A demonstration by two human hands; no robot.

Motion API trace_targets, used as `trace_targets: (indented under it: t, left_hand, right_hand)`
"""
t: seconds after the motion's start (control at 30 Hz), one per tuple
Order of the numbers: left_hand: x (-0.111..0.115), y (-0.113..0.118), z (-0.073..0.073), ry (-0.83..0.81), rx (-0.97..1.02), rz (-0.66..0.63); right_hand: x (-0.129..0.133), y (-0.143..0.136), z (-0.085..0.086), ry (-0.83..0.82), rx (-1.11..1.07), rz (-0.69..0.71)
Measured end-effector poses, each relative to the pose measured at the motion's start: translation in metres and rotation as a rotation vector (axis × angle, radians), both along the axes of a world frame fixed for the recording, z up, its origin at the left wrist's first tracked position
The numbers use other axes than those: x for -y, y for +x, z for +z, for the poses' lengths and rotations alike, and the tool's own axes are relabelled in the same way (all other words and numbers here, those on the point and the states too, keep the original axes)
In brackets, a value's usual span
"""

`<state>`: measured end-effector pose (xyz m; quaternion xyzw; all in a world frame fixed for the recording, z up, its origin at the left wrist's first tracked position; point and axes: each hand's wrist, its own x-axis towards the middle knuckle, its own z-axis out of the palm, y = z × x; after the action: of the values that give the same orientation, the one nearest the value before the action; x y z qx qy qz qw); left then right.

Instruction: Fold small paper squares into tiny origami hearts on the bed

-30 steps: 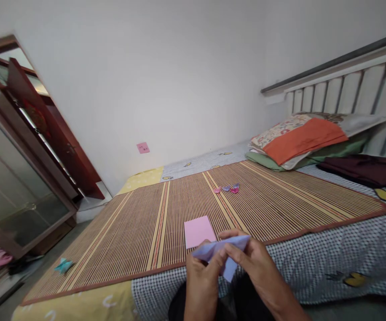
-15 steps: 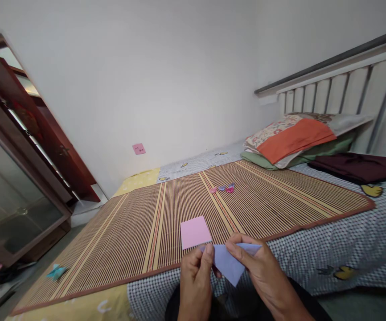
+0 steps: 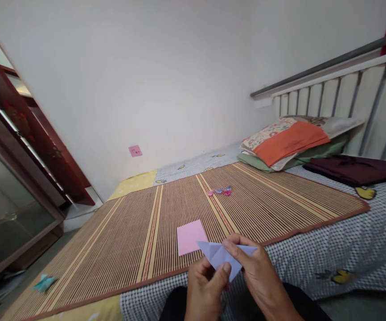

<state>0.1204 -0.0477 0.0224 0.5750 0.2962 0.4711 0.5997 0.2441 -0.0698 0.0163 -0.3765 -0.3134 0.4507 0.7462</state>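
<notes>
A pale lilac sheet of origami paper (image 3: 215, 252), folded into a triangle with its point downward, is held between both hands over the near edge of the bed. My left hand (image 3: 206, 285) pinches its lower part, thumb in front and fingers behind. My right hand (image 3: 256, 267) grips the upper right side, thumb across the front face. Creases show in the paper's left half, and its left corner sticks out free. Just beyond lies a pink square of paper (image 3: 190, 236), flat on the striped mat (image 3: 119, 240).
Several small folded paper pieces (image 3: 219, 191) in pink and lilac sit farther back on the mat. A teal folded paper piece (image 3: 44, 283) rests at the left. Pillows (image 3: 289, 138) and dark folded cloth (image 3: 353, 169) lie at the right, before the white headboard (image 3: 340, 98).
My left hand has shifted from the paper's left corner to its lower part, leaving that corner free. My right hand keeps its hold. The view has turned slightly.
</notes>
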Motion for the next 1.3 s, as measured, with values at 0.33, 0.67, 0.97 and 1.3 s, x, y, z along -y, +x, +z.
trace_targets:
  t: [0.33, 0.67, 0.97, 1.3]
  left_hand:
    - [-0.061, 0.001, -0.009, -0.187, 0.102, 0.21]
    - [-0.144, 0.027, 0.004, -0.042, 0.076, 0.149]
    - [-0.199, 0.049, 0.001, -0.009, 0.093, -0.05]
    - [-0.227, 0.042, -0.027, -0.056, 0.094, 0.036]
  right_hand:
    - [-0.064, 0.032, -0.018, -0.027, -0.186, -0.159]
    - [-0.138, 0.024, 0.008, 0.055, 0.227, 0.161]
    - [-0.195, 0.055, -0.006, 0.02, 0.19, -0.12]
    - [-0.203, 0.088, -0.002, 0.05, -0.138, -0.342]
